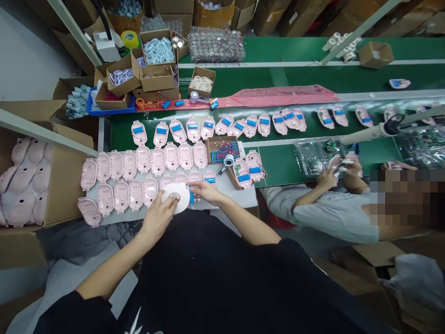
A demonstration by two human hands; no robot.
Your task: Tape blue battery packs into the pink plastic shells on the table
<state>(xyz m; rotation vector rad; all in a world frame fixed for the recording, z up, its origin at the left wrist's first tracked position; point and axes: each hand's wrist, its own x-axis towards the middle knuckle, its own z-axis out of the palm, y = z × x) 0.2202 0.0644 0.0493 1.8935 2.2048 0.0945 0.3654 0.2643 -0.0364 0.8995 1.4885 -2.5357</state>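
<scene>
My left hand (162, 214) is closed on a white roll of tape (183, 198), its fingers over the roll's core. At the roll's right edge my right hand (205, 191) is pinched; what lies between its fingertips is too small to make out. Just under those fingertips shows a blue battery (191, 197), and I cannot tell whether it is held. Pink plastic shells (150, 190) lie in rows on the white surface beyond my hands. One pink shell (210, 178) near my right hand has a blue battery in it.
A box of wired blue batteries (224, 150) stands ahead, beside a small round-headed device (227, 162). Shells with batteries (192, 127) line the green bench (278, 160). Left is a carton of pink shells (66, 185). At right, a co-worker's hands (328, 176) hold parts.
</scene>
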